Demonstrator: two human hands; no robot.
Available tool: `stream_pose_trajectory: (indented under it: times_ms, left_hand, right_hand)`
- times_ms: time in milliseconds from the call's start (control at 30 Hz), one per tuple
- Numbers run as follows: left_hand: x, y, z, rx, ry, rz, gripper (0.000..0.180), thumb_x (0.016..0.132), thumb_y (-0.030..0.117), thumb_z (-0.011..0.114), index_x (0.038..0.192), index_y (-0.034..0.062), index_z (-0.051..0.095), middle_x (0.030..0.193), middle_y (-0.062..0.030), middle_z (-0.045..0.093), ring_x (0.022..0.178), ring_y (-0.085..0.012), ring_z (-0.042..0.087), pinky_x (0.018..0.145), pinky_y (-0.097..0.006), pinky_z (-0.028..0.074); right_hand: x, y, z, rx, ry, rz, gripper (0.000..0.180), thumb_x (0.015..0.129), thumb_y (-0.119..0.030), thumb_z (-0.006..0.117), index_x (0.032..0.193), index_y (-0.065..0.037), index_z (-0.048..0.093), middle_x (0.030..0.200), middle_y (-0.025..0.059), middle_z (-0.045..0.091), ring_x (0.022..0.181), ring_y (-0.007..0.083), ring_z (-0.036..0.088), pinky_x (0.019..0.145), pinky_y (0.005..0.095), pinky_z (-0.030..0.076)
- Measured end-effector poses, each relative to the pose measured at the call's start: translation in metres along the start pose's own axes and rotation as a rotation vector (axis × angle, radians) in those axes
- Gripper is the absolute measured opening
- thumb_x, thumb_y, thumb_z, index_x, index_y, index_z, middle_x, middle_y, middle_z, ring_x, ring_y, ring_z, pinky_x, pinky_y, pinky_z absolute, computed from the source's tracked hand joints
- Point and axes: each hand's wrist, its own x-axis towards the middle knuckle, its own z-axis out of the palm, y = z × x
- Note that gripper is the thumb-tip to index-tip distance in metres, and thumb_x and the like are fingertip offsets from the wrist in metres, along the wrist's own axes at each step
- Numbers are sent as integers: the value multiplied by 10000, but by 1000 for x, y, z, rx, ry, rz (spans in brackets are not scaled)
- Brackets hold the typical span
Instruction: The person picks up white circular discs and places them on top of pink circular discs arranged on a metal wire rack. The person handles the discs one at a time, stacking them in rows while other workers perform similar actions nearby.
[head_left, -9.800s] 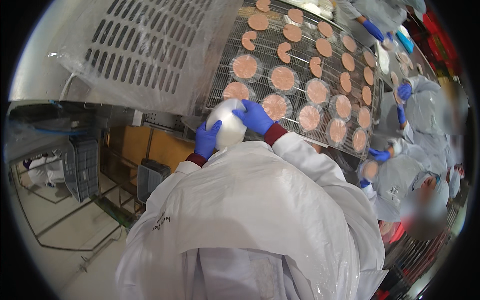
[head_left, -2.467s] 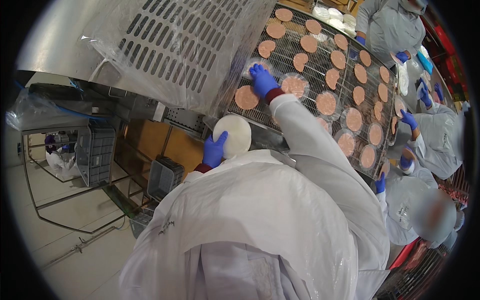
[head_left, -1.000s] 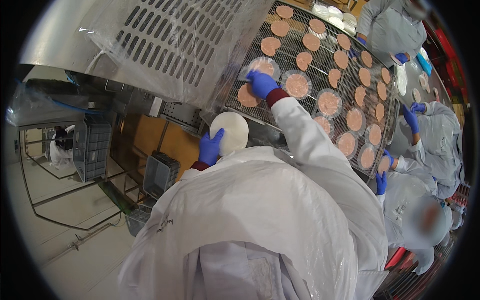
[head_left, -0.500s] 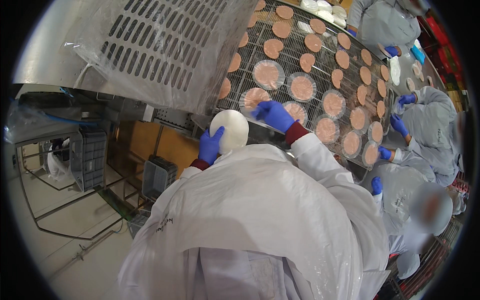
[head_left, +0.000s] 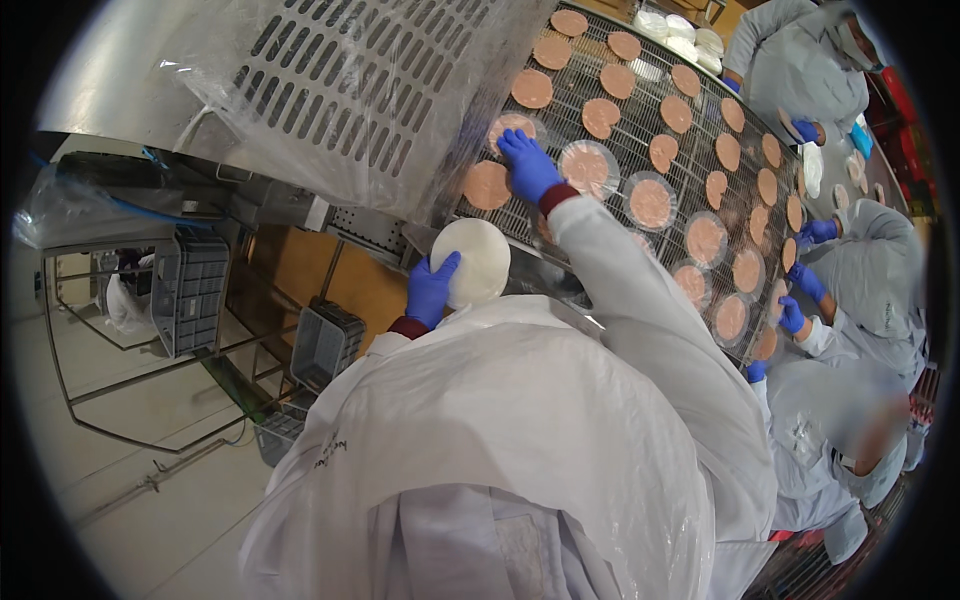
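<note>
My left hand is closed on a stack of thin round white discs, held in front of my apron near the belt's edge. My right hand reaches over the wire mesh belt, fingers stretched out on a round pink patty at the near left. A see-through disc seems to lie there under the fingertips, partly hidden by them. Beside the hand lies a bare patty. To its right, several patties carry clear round discs, such as the covered patty. Patties farther off look bare.
A slotted metal cover wrapped in clear plastic borders the belt on the left. Grey crates stand low at left by a metal frame. Co-workers in pale coats line the right side. White stacks sit at the far edge.
My right hand has moved farther forward and left, onto another patty. The patties have shifted rightward with the belt. My left hand keeps its stack, and the view has shifted slightly.
</note>
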Motion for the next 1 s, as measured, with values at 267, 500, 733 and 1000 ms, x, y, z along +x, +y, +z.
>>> stream_pose_trajectory:
  times_ms: [267,500,733,1000]
  left_hand:
    - [19,-5,-13,5,-18,18,349,858,228,671,1094,-17,594,1003,-99,656,837,-156,620,747,-298,498]
    - [42,-6,-3,69,-74,17,330,858,219,674,1078,-16,604,973,-96,664,818,-151,624,734,-294,499]
    - [64,-11,6,-8,-68,103,309,860,188,672,1081,-18,608,951,-80,663,803,-142,615,730,-290,498]
    - [59,1,-23,58,6,52,345,857,209,668,1094,-31,595,972,-95,657,816,-154,611,744,-293,490]
  right_hand:
    - [-103,37,-66,-145,190,418,320,719,4,605,1034,-35,645,1097,187,610,1040,320,571,879,398,463]
    - [-68,-20,10,23,112,-27,376,882,-179,552,1219,-18,515,1121,180,602,1051,318,573,926,361,450]
    - [-47,-89,-49,590,-347,469,361,838,-229,640,1125,-14,598,982,177,662,920,309,635,826,365,485]
    - [-2,-23,-55,825,-289,797,229,795,-40,619,1020,-25,656,831,76,685,762,200,635,737,339,513]
